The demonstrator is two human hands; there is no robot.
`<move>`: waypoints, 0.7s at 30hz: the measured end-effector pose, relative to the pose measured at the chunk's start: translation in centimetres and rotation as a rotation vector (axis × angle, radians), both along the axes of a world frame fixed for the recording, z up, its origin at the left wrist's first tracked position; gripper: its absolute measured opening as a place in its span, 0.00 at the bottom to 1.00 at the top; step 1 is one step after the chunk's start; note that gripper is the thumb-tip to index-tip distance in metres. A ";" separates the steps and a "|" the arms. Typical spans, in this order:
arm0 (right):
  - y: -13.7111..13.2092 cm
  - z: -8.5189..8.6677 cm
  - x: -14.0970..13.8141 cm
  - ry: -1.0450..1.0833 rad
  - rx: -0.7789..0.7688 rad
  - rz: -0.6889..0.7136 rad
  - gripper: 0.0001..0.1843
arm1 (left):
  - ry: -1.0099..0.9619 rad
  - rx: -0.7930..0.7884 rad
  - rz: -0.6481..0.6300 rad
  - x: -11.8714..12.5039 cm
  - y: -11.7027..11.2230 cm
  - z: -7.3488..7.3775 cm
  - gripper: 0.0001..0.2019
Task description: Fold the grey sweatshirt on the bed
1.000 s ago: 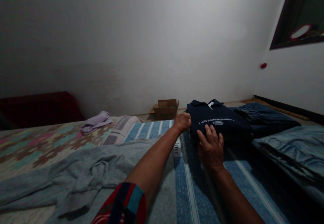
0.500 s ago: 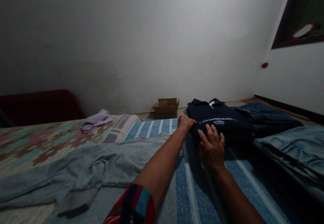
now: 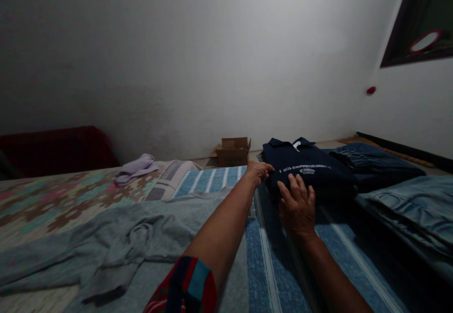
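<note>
A folded navy shirt [image 3: 311,169] with white lettering lies on the blue striped sheet [image 3: 269,261] of the bed. My left hand [image 3: 259,171] reaches forward and its fingers touch the shirt's left edge. My right hand [image 3: 297,204] lies flat with spread fingers on the shirt's near edge. Neither hand lifts the shirt. A crumpled grey garment [image 3: 134,237] is spread on the bed to the left of my left arm.
Folded dark blue jeans [image 3: 375,162] and a lighter blue folded garment [image 3: 410,209] lie to the right. A lilac cloth [image 3: 136,167] rests on the floral cover [image 3: 53,199]. An open cardboard box [image 3: 233,151] stands by the white wall.
My left hand moved slightly right and from a loose fist onto the shirt's left edge. My right hand stayed nearly still on the near edge.
</note>
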State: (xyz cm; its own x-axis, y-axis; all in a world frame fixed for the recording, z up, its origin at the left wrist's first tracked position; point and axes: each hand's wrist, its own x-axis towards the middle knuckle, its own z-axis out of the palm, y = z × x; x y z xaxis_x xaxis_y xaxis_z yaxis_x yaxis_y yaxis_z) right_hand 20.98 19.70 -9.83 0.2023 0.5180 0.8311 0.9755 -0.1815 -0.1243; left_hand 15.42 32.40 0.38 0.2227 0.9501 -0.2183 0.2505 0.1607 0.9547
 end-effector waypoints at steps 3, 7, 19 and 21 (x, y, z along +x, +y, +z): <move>-0.1 0.0 0.0 -0.008 -0.005 -0.003 0.19 | 0.015 0.024 0.043 0.8 0.0 -0.1 0.14; -0.1 0.0 0.0 -0.015 -0.001 -0.004 0.20 | 0.029 0.023 0.060 1.0 -0.1 0.2 0.12; -0.2 0.2 -0.1 0.001 -0.011 -0.007 0.20 | 0.023 -0.046 -0.031 -0.8 -0.9 1.0 0.07; -0.2 0.3 -0.1 0.000 -0.013 -0.007 0.19 | 0.023 -0.040 -0.032 -0.6 -1.0 1.0 0.07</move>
